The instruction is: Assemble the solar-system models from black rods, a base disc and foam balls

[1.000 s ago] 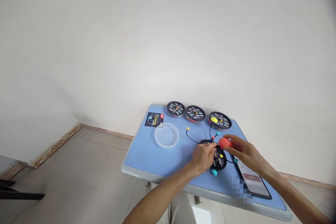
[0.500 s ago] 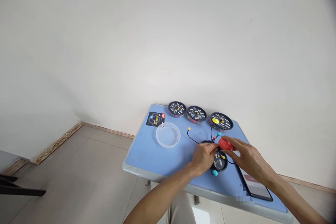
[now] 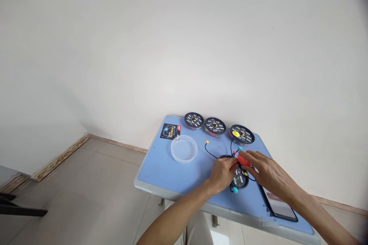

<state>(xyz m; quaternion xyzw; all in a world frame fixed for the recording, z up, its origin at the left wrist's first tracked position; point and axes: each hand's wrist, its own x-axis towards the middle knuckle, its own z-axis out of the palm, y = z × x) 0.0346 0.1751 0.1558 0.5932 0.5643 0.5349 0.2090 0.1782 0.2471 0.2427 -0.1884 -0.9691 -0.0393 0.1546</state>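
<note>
A small planet model with a round black base (image 3: 240, 178) stands near the table's right side. Thin black curved rods (image 3: 212, 154) fan out from it, tipped with small coloured balls such as an orange one (image 3: 207, 142), a teal one (image 3: 235, 190) and a yellow disc-like one (image 3: 236, 134). My right hand (image 3: 266, 168) grips a red ball (image 3: 243, 159) over the model's middle. Closed beside it, my left hand (image 3: 222, 172) pinches the model at its centre, where the rods meet. Its fingertips touch or nearly touch the red ball and hide the exact grip point.
Three round black printed tins (image 3: 194, 120) line the back edge of the blue table (image 3: 161, 172). A clear plastic lid (image 3: 184, 149) and a dark printed card (image 3: 170, 131) lie at the left. Partly under my right forearm is a phone (image 3: 280, 204). A white wall (image 3: 184, 46) rises behind.
My right hand has brought the red ball slightly left and down, closer to my left fingertips. My left hand keeps its place on the model.
</note>
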